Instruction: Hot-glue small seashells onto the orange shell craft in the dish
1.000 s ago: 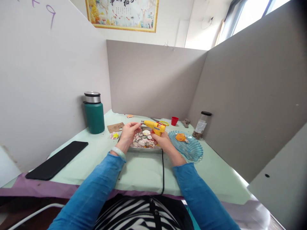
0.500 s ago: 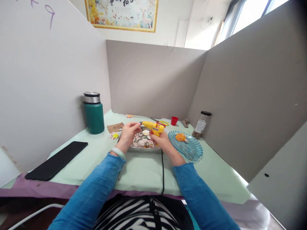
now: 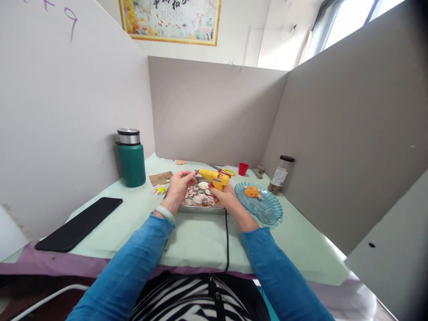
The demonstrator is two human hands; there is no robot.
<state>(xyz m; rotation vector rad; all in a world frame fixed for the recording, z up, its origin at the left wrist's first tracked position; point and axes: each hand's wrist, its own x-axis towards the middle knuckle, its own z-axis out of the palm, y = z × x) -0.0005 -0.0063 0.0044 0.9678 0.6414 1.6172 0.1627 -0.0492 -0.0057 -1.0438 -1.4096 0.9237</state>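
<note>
Head view: the yellow glue gun (image 3: 217, 178) is gripped in the right hand (image 3: 227, 197), fingers wrapped round the handle, and is held above the near-right part of the tray (image 3: 200, 209) of shells (image 3: 199, 196). Its nozzle (image 3: 197, 171) is pointed at the left hand (image 3: 179, 186), whose thumb and forefinger are brought close together right at the tip; whether a small piece is pinched there cannot be told. For glue to be laid well, the gun should be steadied, the trigger squeezed lightly, and only a small dab let out, judged by the size of whatever could fit between those fingertips. Any piece should be gripped by its far edge, since skin is set very near a tip that may be hot. Wrists could be rested on the table (image 3: 197, 240) for control, and the cord (image 3: 228, 240) should be left slack so the aim is not tugged. Hidden or unclear: the trigger is mostly covered by the right hand, so pressure on it cannot be judged; no glue can be made out at the tip; the cord's join to the gun is blocked from sight, and its lower end is lost past the table edge. The tray's left side is covered by the left hand, and single shells are too small to be sorted.
</note>
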